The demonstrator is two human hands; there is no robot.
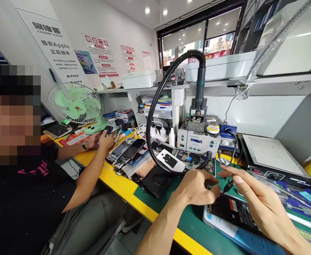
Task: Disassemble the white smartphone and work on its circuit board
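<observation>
An opened phone (231, 211), its black battery with a red label showing, lies on a blue-and-white flat case (247, 238) on the green mat. My left hand (196, 187) is at the phone's upper left end, fingers curled and pinched together; whatever sits between the fingertips is hidden. Over the phone's upper edge, my right hand (261, 202) grips a short dark tool with a pointed tip (228, 186) between thumb and fingers. The tip points down toward the phone, close to my left fingertips; I cannot tell whether it touches.
A hot air station (198, 141) with a looping black hose (150, 120) stands behind my hands. Phone parts (129, 152) are piled to the left. At right are a heating plate (275, 159) and tweezers (290, 193). Another person (38, 198) sits left, holding a phone (108, 130).
</observation>
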